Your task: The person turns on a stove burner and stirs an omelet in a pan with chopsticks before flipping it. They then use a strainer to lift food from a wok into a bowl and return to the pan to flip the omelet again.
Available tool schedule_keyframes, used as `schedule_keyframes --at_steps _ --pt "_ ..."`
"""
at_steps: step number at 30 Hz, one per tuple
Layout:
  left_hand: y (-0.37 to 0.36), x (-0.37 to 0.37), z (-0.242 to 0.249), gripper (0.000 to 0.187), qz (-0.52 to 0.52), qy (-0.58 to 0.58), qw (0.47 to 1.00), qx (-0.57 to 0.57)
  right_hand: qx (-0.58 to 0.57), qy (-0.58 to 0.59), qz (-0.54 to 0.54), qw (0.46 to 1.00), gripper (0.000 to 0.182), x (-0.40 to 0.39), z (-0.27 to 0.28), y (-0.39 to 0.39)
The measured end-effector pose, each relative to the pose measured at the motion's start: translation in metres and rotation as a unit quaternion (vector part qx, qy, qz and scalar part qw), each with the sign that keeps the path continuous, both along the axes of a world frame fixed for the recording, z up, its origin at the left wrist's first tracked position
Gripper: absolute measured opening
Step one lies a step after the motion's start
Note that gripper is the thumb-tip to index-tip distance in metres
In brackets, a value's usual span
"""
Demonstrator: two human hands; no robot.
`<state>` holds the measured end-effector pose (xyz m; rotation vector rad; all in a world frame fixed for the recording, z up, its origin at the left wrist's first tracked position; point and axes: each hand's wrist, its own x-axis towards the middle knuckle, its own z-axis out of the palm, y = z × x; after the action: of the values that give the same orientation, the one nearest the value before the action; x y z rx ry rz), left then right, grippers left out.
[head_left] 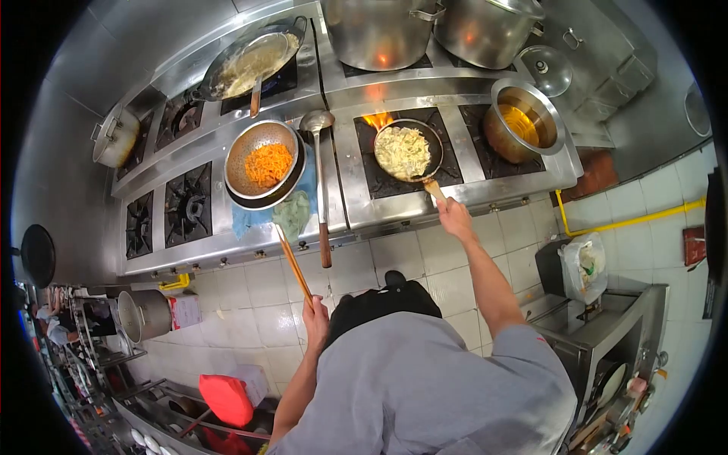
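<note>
My right hand (pixel 455 218) is closed round the wooden handle (pixel 434 189) of a frying pan (pixel 438 144). The pan sits over a burner, with orange flame (pixel 377 120) at its far left edge. Pale, egg-like food in small pieces (pixel 403 153) covers most of its base. Low at my left side, my left hand (pixel 315 318) grips a pair of long cooking chopsticks (pixel 294 263), their tips pointing up toward the stove. Just past those tips lies a green cloth (pixel 292 214), beside a perforated metal bowl (pixel 241 145) of shredded orange food (pixel 268 165).
A long-handled ladle (pixel 319 182) lies between the bowl and pan, its handle overhanging the stove edge. A pot of amber liquid (pixel 523 125) stands at right. Behind are a wok (pixel 227 72) with a strainer and large stockpots (pixel 379 34). A bin (pixel 557 265) stands at right.
</note>
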<state>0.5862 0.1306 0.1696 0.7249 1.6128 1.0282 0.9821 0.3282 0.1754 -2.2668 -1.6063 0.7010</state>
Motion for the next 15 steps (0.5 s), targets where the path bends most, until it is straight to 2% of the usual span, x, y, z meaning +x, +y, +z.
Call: schedule_keyframes --at_steps 4,9,10,12,14,15 --pt "-0.021 0.001 -0.002 0.028 -0.035 -0.032 0.999 -0.026 -0.001 0.033 -0.052 0.998 0.048 -0.032 0.002 0.012" --pt "0.001 -0.001 0.003 0.033 -0.125 0.096 0.986 0.046 -0.012 0.048 -0.064 0.997 0.045 -0.031 -0.007 0.01" --pt "0.009 0.004 0.014 0.034 -0.122 0.06 0.99 0.042 0.107 0.008 -0.042 0.993 0.042 -0.037 0.009 0.004" --pt "0.029 0.017 0.035 0.034 -0.114 -0.01 0.993 0.038 0.34 -0.067 0.006 0.938 0.036 -0.055 0.046 -0.011" --pt "0.049 0.031 0.048 0.035 -0.141 -0.048 0.988 0.048 0.235 0.104 0.093 0.962 0.028 -0.078 0.062 -0.032" --pt "0.062 0.044 0.057 0.034 -0.153 -0.07 0.984 0.052 0.173 0.245 0.146 0.943 0.027 -0.093 0.054 -0.046"
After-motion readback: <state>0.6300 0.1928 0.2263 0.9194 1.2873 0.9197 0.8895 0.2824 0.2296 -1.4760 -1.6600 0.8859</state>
